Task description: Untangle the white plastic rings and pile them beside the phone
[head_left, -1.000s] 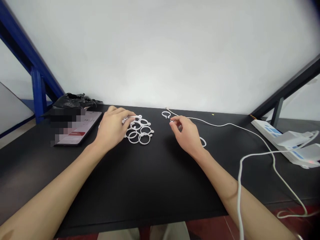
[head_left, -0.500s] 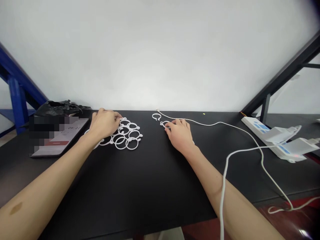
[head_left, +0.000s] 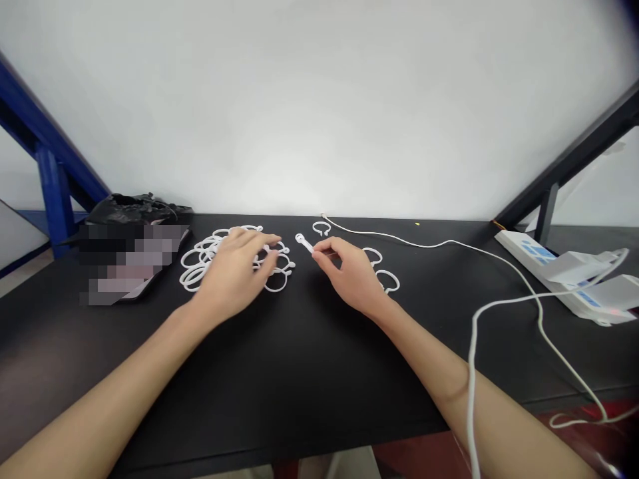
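My right hand (head_left: 352, 271) pinches a white plastic shower curtain ring (head_left: 306, 244) between thumb and fingertips. The ring is lifted and seen edge-on, its knobbed end toward the left. Above a pile of similar white rings (head_left: 188, 282), my left hand (head_left: 234, 271) has its fingers apart and holds nothing; it hides part of the pile. One ring with a gap at its front (head_left: 314, 229) lies farther back. Beside my right hand lie two more rings, a rear one (head_left: 381, 256) and a front one (head_left: 399, 282), each partly hidden.
A phone or tablet with a blurred screen (head_left: 144, 283) lies at left, before a crumpled black plastic bag (head_left: 134, 209). On the right, a white power strip (head_left: 529, 249) holds chargers. A white cable (head_left: 452, 242) crosses the black table (head_left: 299, 372) and my right forearm.
My right hand has raised the ring off the table and turned it edge-on. My left hand has moved right over the pile, toward my right hand. The view has shifted slightly.
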The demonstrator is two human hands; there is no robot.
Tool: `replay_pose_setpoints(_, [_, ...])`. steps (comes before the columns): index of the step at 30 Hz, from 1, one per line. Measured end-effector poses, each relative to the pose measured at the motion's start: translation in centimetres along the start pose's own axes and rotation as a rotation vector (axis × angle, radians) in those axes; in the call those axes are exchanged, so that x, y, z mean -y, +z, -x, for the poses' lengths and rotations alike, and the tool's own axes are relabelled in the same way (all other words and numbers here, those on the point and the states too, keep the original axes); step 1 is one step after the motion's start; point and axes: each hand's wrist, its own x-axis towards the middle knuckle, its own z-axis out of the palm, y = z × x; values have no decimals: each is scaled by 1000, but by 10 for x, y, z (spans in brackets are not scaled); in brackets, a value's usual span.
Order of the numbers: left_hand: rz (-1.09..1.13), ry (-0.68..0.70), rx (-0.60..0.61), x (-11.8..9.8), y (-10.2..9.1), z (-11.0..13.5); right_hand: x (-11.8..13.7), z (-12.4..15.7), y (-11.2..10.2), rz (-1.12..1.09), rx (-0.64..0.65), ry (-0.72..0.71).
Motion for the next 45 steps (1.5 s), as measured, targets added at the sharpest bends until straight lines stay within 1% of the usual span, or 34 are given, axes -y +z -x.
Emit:
replay_pose_setpoints(2, [84,-8,64,-11,3,2,8,3,4,-212,32,54])
replay_pose_setpoints(5, [174,-19,100,-19,6,4,15,5,8,-446,85,147])
replay_pose_setpoints(7, [194,-10,93,-21,7,5,15,5,10,-546,100,186])
replay_pose_setpoints(12, [115,147,3,-19,10,8,13,4,11,-759,115,261])
replay_pose_setpoints(14, [80,173,-6,-17,10,8,15,4,11,-806,139,285])
replay_pose_setpoints(16, [78,180,15,-15,10,8,16,4,11,-792,119,317])
replay_pose_setpoints(18, [105,198,47,-15,9,7,17,4,10,-744,67,334])
replay_pose_setpoints(20, [139,234,72,-15,8,8,15,3,8,-687,46,305])
replay_pose_setpoints(23, [176,274,92,-16,7,8,10,1,6,-623,52,247])
replay_pose_setpoints(28, [195,236,113,-18,6,10,5,0,4,-575,14,239])
replay_pose_setpoints(32, [187,246,99,-20,6,12,5,-1,3,-520,2,225])
replay_pose_setpoints(38, [201,314,15,-21,9,10,6,0,3,-485,-9,205])
replay_pose_setpoints(45, [183,325,10,-15,11,6,0,-1,9,-454,-31,250])
